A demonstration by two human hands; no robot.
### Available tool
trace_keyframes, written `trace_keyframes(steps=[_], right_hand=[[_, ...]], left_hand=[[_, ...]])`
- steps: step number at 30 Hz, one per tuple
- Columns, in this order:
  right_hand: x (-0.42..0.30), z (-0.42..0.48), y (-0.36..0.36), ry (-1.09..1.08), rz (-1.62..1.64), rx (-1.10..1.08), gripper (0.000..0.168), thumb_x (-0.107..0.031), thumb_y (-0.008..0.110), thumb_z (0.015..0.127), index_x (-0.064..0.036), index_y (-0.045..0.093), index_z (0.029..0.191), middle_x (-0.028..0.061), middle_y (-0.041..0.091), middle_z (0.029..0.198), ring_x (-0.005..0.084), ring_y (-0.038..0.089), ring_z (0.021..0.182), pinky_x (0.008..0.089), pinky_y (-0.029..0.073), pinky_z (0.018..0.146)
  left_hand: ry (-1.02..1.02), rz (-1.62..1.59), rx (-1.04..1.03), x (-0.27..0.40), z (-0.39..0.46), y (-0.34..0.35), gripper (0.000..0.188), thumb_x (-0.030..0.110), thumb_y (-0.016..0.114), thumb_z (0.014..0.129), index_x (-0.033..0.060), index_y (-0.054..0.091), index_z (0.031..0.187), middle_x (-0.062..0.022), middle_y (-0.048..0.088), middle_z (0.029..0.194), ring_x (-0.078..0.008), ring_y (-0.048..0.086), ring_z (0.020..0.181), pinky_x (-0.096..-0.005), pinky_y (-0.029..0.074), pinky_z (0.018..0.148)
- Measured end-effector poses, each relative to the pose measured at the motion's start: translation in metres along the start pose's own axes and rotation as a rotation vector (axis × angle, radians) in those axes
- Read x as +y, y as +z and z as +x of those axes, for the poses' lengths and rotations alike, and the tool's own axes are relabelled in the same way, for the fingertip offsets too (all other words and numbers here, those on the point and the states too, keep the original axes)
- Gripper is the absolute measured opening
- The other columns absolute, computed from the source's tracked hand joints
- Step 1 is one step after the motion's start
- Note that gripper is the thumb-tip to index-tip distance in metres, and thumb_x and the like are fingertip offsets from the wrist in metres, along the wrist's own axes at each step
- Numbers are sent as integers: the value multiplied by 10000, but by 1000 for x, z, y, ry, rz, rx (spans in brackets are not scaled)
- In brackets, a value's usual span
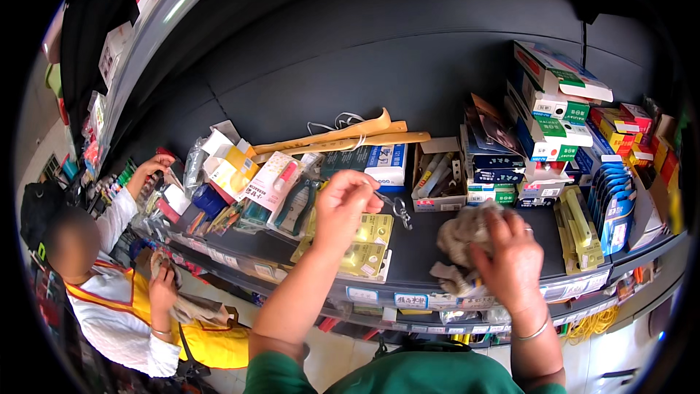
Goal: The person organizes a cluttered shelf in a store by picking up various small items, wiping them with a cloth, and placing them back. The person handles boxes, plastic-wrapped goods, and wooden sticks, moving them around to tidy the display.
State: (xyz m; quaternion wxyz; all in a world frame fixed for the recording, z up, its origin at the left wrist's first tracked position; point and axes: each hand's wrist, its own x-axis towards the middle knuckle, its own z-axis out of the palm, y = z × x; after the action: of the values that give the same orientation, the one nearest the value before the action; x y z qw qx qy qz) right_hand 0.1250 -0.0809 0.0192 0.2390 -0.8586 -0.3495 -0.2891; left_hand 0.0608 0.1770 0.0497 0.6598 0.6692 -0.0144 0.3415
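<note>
My left hand (pixel 350 205) is raised over the shelf, its fingertips closed on a small metal clip or key ring (pixel 402 210) that dangles to the right. My right hand (pixel 508 257) presses on a crumpled beige cloth (pixel 465 235) at the shelf's front part. Beneath my left wrist lie yellow-green blister packs (pixel 377 246). An opened cardboard box (pixel 440 205) with tubes in it stands behind and between my hands.
Wooden back scratchers (pixel 339 137) lie across packaged goods at the left. Stacked boxes (pixel 552 126) and blue packs (pixel 615 213) stand at the right. Price labels line the shelf's front edge (pixel 383 295). Far left, a person (pixel 120 306) in a yellow vest reaches among goods.
</note>
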Motion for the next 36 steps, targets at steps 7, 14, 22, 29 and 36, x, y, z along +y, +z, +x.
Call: trace_keyframes(steps=[7,14,22,29,36], right_hand=[[-51,22,26,-121,127,-141,608,-291,730,705,-60,516,1226,190,522,1175,360,553,1019,469,446,876],[-74,17,-8,-343,704,-30,676,-239,724,755,42,410,1283,245,552,1112,386,563,986,461,460,834],[-57,-12,6,-85,988,38,428,-156,637,850,-15,509,1233,141,616,707,320,616,598,373,495,528],[-22,-38,-33,246,1560,-65,400,-31,521,941,-12,454,1335,-8,595,780,41,456,695,207,426,649],[12,-61,-34,457,1539,52,390,-48,517,952,-38,467,1338,30,622,1066,46,543,908,207,462,741]], left_hand=[[189,-337,113,41,2,-19,41,48,507,898,30,544,900,-155,659,881,-178,649,647,-303,568,611],[158,-374,63,40,-45,28,73,46,499,879,-24,496,901,-202,617,812,-218,639,633,-283,561,507],[166,-309,247,29,-72,73,151,91,477,879,3,469,1002,-133,579,772,-155,536,546,-259,511,527],[484,218,-144,-9,-99,92,119,-41,519,867,5,525,977,-147,594,932,-173,610,742,-288,518,706],[738,513,-493,-3,-92,138,147,41,605,815,12,586,957,-161,644,1024,-350,637,931,-432,516,830]])
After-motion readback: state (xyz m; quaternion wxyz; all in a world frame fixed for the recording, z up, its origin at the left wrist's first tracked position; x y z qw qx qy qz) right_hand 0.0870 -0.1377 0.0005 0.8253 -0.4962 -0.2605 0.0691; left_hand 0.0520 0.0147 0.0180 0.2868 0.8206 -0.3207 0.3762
